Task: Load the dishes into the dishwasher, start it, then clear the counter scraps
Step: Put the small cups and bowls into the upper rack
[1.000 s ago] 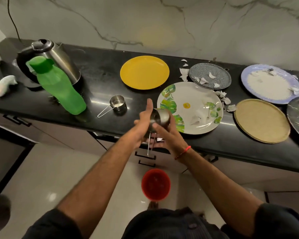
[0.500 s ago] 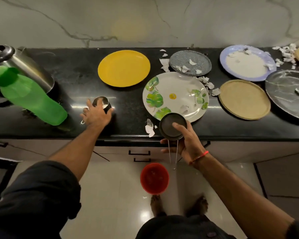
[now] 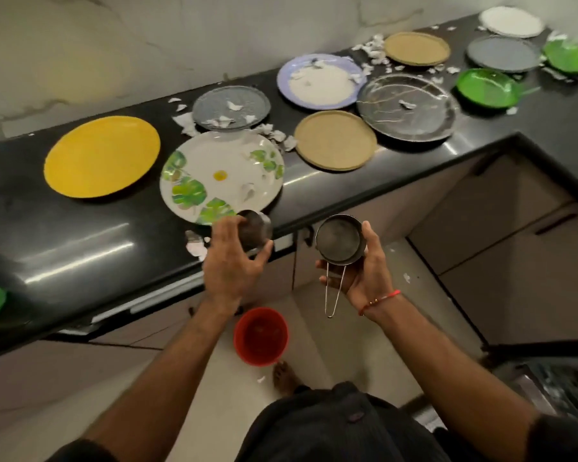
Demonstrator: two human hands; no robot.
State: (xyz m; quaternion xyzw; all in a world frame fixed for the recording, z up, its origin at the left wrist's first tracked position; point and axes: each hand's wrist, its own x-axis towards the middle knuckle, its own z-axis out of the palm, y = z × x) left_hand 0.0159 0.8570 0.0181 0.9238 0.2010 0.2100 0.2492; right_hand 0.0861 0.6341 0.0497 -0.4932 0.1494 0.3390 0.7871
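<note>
counter [image 3: 80, 235]: plates lying in rows, scraps [image 3: 274, 135] sitting between them | bucket [image 3: 260, 335]: standing on floor before counter | dishwasher rack [image 3: 561, 381]: sitting at right

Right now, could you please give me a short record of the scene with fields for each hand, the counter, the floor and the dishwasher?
left hand: grips a small steel cup above the counter edge
right hand: holds a steel measuring cup, wire handle hanging down
counter: yellow plate, leaf-print plate, more plates, white scraps
floor: red bowl
dishwasher: open, lower right
</note>
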